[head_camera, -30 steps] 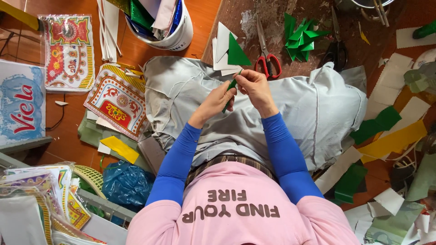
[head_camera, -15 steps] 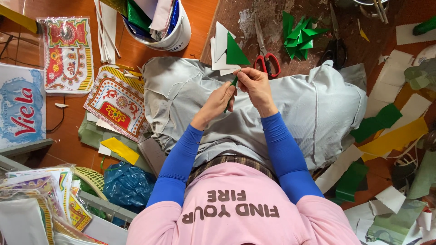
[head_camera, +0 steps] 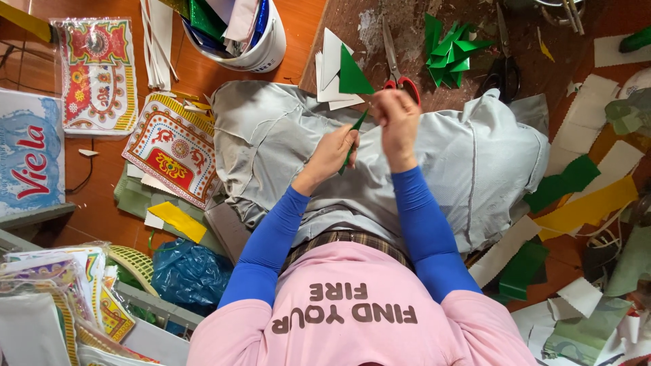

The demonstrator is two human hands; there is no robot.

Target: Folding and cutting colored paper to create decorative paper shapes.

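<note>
A narrow green paper strip (head_camera: 357, 129), glossy and folded slim, sits between two hands above a lap draped in grey cloth (head_camera: 475, 169), seen from the head camera. The strip's long axis runs on a diagonal: its far end points up and right toward the right hand (head_camera: 399, 122), its near end slants down and left into the left hand (head_camera: 336, 150). The left hand curls loosely around the lower part, fingers pinching it from the side, wrist bent inward. The right hand is clenched over the upper tip, knuckles raised, forearm in a blue sleeve rising almost straight from the body. Just beyond the hands lie red-handled scissors (head_camera: 397, 64), a stack of white and green paper triangles (head_camera: 342, 71) to their left, and a folded green paper star (head_camera: 451, 51) to their right on the worn board (head_camera: 407, 27).
</note>
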